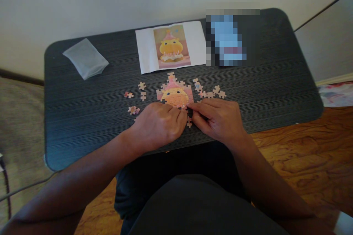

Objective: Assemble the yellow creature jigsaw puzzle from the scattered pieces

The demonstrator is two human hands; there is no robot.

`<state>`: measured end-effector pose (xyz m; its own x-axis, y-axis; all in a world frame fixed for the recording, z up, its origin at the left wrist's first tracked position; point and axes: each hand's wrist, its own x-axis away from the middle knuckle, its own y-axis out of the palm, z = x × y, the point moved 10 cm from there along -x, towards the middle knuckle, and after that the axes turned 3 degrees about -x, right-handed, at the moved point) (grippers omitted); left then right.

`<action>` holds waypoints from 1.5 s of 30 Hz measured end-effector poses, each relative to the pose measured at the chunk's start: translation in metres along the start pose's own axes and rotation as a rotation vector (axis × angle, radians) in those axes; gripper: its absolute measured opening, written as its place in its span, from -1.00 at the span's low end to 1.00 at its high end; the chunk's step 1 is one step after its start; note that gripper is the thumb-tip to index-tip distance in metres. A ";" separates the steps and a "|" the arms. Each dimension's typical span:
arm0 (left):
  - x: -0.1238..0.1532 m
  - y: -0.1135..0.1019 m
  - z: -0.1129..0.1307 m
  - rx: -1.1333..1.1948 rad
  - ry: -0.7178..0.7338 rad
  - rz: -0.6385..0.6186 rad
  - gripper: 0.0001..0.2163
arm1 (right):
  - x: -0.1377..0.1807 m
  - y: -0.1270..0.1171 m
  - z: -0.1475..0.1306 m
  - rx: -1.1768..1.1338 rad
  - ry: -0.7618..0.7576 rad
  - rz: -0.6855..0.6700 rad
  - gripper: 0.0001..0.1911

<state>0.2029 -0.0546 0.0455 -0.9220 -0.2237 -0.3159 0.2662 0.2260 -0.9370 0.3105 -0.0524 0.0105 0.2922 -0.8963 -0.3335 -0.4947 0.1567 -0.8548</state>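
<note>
A partly joined jigsaw puzzle (175, 93) of a yellow character in a pink hat lies near the middle of the dark table. My left hand (162, 123) is closed at its lower edge, knuckles up, hiding part of the bottom rows. Whatever its fingers hold is out of sight. From the right, my right hand (217, 117) touches the lower right edge with its index fingertip, the thumb apart from it. A loose puzzle piece (189, 122) lies between the two hands, close to the right thumb.
Loose pieces (132, 110) lie left of the puzzle, and several more (211, 94) on the right. Behind it is a printed reference picture (172, 46) on white paper. A translucent bag (86, 60) sits at the back left, a pixelated blue item (227, 38) at the back right.
</note>
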 end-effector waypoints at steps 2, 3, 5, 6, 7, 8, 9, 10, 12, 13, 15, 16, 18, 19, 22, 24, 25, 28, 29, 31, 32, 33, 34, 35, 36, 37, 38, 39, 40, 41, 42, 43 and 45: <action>-0.001 -0.004 0.001 -0.026 -0.007 0.017 -0.75 | 0.000 0.000 0.001 0.002 0.001 0.004 -0.74; -0.001 -0.006 0.001 -0.036 -0.007 0.024 -0.75 | 0.000 0.000 0.001 0.000 0.000 0.002 -0.74; -0.002 -0.009 0.002 -0.048 -0.004 0.042 -0.74 | 0.000 0.001 0.001 -0.009 0.000 -0.002 -0.74; -0.001 -0.010 0.001 -0.048 -0.007 0.054 -0.73 | 0.001 0.001 0.001 -0.012 0.002 -0.006 -0.74; -0.001 -0.011 0.000 -0.042 -0.016 0.067 -0.73 | 0.001 0.001 0.002 -0.014 0.006 -0.012 -0.73; 0.000 -0.012 -0.002 -0.028 -0.028 0.082 -0.73 | 0.001 0.002 0.002 -0.016 0.015 -0.018 -0.73; 0.001 -0.014 -0.005 -0.006 -0.041 0.103 -0.73 | 0.000 0.002 0.003 -0.017 0.026 -0.027 -0.73; 0.002 -0.016 -0.009 0.019 -0.063 0.127 -0.72 | 0.000 0.002 0.003 -0.020 0.038 -0.036 -0.72; 0.004 -0.020 -0.022 0.081 -0.144 0.176 -0.72 | 0.000 0.002 0.005 -0.031 0.058 -0.047 -0.71; 0.006 -0.023 -0.031 0.117 -0.206 0.202 -0.74 | -0.001 0.002 0.005 -0.040 0.062 -0.046 -0.71; 0.011 -0.024 -0.052 0.210 -0.356 0.234 -0.78 | -0.002 -0.001 0.004 -0.090 0.059 -0.034 -0.69; 0.014 -0.023 -0.063 0.270 -0.430 0.240 -0.80 | -0.002 -0.004 0.005 -0.133 0.062 -0.021 -0.69; 0.019 -0.019 -0.079 0.405 -0.546 0.256 -0.83 | -0.003 -0.010 0.007 -0.236 0.081 0.025 -0.69; 0.021 -0.017 -0.084 0.479 -0.580 0.279 -0.84 | -0.003 -0.014 0.009 -0.282 0.098 0.058 -0.71; 0.024 -0.011 -0.093 0.689 -0.625 0.345 -0.87 | -0.001 -0.027 0.015 -0.347 0.148 0.169 -0.76; 0.023 -0.005 -0.094 0.794 -0.630 0.332 -0.87 | 0.001 -0.032 0.018 -0.355 0.177 0.225 -0.80; 0.022 -0.001 -0.093 0.835 -0.632 0.311 -0.87 | 0.002 -0.034 0.019 -0.352 0.191 0.244 -0.81; 0.021 0.006 -0.092 0.928 -0.628 0.273 -0.88 | 0.005 -0.036 0.020 -0.334 0.217 0.280 -0.83; 0.021 0.006 -0.092 0.941 -0.622 0.266 -0.89 | 0.005 -0.037 0.019 -0.333 0.211 0.287 -0.83; 0.020 0.006 -0.090 0.913 -0.604 0.237 -0.90 | 0.004 -0.038 0.015 -0.345 0.180 0.293 -0.83; 0.020 0.006 -0.089 0.875 -0.590 0.222 -0.90 | 0.004 -0.038 0.013 -0.353 0.167 0.291 -0.84; 0.019 0.005 -0.087 0.825 -0.567 0.205 -0.90 | 0.003 -0.039 0.012 -0.361 0.162 0.288 -0.84; 0.018 0.003 -0.084 0.762 -0.533 0.192 -0.89 | 0.003 -0.039 0.012 -0.373 0.169 0.281 -0.84; 0.015 -0.001 -0.079 0.689 -0.472 0.196 -0.87 | 0.004 -0.038 0.013 -0.398 0.187 0.266 -0.84; 0.013 -0.006 -0.072 0.604 -0.393 0.214 -0.85 | 0.004 -0.035 0.015 -0.442 0.214 0.236 -0.83; 0.010 -0.013 -0.062 0.508 -0.299 0.245 -0.83 | 0.004 -0.030 0.017 -0.504 0.248 0.189 -0.80; 0.009 -0.019 -0.050 0.406 -0.195 0.281 -0.80 | 0.005 -0.024 0.019 -0.576 0.288 0.134 -0.77; 0.008 -0.025 -0.037 0.307 -0.099 0.312 -0.78 | 0.007 -0.017 0.020 -0.654 0.332 0.081 -0.73; 0.007 -0.028 -0.024 0.215 -0.020 0.319 -0.77 | 0.009 -0.010 0.022 -0.734 0.377 0.042 -0.71; 0.007 -0.030 -0.011 0.145 0.061 0.325 -0.77 | 0.011 -0.006 0.023 -0.815 0.418 0.026 -0.70; 0.007 -0.031 -0.001 0.086 0.113 0.310 -0.78 | 0.013 -0.002 0.025 -0.894 0.455 0.032 -0.71; 0.006 -0.032 0.008 0.038 0.157 0.304 -0.80 | 0.015 0.001 0.026 -0.973 0.484 0.048 -0.73; 0.006 -0.034 0.020 -0.003 0.208 0.292 -0.81 | 0.017 0.007 0.026 -1.119 0.525 0.071 -0.73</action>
<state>0.1938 -0.0823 0.0728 -0.8445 0.0480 -0.5334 0.5267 0.2549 -0.8109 0.3335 -0.0558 -0.0112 0.0004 -0.9985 0.0547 -0.9985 0.0026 0.0548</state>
